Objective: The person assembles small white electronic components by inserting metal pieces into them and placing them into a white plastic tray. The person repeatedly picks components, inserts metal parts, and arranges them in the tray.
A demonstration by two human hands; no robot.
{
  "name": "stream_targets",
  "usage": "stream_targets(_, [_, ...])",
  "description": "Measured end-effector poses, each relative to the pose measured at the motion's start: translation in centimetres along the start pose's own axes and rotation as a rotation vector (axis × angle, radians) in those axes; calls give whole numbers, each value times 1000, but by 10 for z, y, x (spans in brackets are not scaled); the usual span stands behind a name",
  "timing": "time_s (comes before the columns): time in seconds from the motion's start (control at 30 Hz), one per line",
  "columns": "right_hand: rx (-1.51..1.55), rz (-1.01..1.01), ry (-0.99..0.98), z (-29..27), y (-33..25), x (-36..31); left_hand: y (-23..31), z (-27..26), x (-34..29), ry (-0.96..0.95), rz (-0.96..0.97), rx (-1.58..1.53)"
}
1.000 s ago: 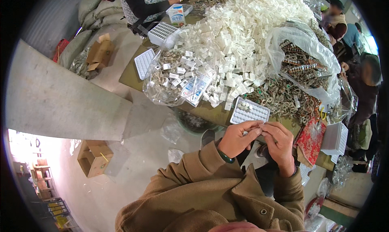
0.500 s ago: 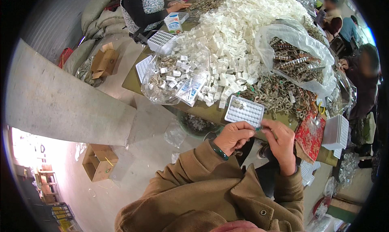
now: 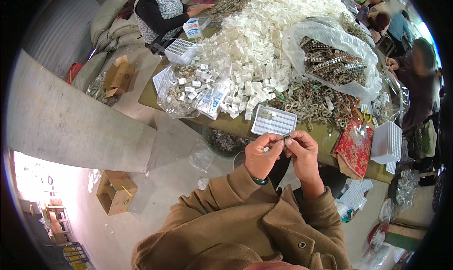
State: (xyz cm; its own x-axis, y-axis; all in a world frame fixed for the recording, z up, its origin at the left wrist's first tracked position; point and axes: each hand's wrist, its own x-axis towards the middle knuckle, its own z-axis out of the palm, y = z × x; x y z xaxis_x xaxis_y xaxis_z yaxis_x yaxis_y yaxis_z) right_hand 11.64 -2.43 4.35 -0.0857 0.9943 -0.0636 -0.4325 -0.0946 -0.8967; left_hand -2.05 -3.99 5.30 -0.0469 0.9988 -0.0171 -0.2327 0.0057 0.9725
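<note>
My left hand (image 3: 262, 157), a dark bangle on its wrist, pinches a small dark piece (image 3: 287, 136) between thumb and forefinger. The fingertips of my right hand (image 3: 305, 157) close on the same piece from the other side; it is too small to name. Something small and white also shows at my left hand's curled fingers. Just beyond both hands, at the table's near edge, lies a white plastic tray (image 3: 274, 122) with rows of round pockets. A few pale pieces rest at its far left corner.
A large heap of small white boxes (image 3: 264, 48) covers the table. Right of it, a clear plastic bag (image 3: 370, 88) holds metallic strips, with tangled chain-like pieces (image 3: 314, 100) nearby. Stacked white trays (image 3: 387, 142) and a red patterned cloth (image 3: 355, 145) are at right. Other people sit around the table.
My hands have drawn closer together, the right one turning inward so both sets of fingertips meet at the small piece. The whole view has shifted slightly.
</note>
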Motion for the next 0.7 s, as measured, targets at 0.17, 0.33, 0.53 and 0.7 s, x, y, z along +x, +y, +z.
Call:
stream_targets(0.17, [158,92,-23,2,-2,-5,7,-4,5,-4,352,342])
stream_targets(0.33, [157,183,16,-2,1,-9,-4,-22,3,-73,370,481])
stream_targets(0.53, [226,264,20,-6,10,-8,-17,-53,0,-203,291,495])
stream_targets(0.7, [229,218,26,-7,21,-6,-19,-105,45,288,176,509])
